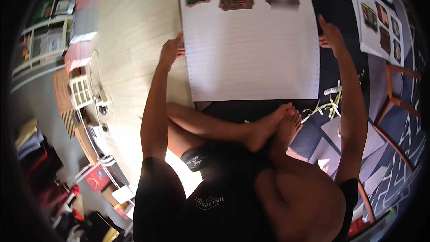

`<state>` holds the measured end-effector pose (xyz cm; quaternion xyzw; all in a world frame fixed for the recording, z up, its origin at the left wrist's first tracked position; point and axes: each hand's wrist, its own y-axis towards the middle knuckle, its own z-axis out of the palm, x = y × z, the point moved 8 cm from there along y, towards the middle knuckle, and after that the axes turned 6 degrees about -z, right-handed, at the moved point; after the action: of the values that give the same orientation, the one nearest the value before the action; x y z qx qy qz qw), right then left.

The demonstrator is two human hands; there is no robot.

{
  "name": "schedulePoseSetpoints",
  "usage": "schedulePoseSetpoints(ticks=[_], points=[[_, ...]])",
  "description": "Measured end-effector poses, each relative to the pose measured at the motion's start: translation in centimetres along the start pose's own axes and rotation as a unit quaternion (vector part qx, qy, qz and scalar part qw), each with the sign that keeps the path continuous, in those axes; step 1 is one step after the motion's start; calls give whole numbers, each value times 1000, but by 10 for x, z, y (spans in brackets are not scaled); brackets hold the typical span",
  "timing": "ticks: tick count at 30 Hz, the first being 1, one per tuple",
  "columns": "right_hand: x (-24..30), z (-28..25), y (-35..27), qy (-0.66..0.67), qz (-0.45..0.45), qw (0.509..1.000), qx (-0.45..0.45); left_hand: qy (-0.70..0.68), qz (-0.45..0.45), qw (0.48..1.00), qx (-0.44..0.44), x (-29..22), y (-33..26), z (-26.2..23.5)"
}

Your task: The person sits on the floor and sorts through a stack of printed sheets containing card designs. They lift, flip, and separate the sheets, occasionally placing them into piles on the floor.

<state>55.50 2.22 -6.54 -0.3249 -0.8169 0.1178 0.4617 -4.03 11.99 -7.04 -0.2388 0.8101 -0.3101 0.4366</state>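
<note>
Currently left hand [170, 53] and right hand [330, 33] pinch the big sheet's [253, 58] side edges; fingertips hidden underneath. Paper scraps [329, 105] by my feet [275, 127], second sheet [380, 22] cut off.

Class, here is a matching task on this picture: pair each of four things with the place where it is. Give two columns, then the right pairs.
Things:
1. left hand
2. right hand
3. yellow paper scraps
4. second white sheet with pictures

Places:
A. on the dark rug, by the feet
B. at the big white sheet's left edge
C. far right, beyond the right hand
D. at the big sheet's right edge

Pairs: 1-B, 2-D, 3-A, 4-C
</note>
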Motion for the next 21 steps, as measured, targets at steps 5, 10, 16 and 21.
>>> schedulePoseSetpoints(ticks=[5, 10, 16, 21], points=[[-2, 6, -1, 20, 5, 999, 36, 51, 13, 998, -40, -6, -9, -3], [12, 7, -15, 21, -6, 999, 42, 110, 19, 991, -72, -11, -7, -2], [4, 7, -19, 60, -24, 997, 31, 62, 20, 997, -33, -6, -18, -4], [-12, 6, -35, 6, 20, 998, 65, 64, 2, 998, -6, 24, -43, -1]])
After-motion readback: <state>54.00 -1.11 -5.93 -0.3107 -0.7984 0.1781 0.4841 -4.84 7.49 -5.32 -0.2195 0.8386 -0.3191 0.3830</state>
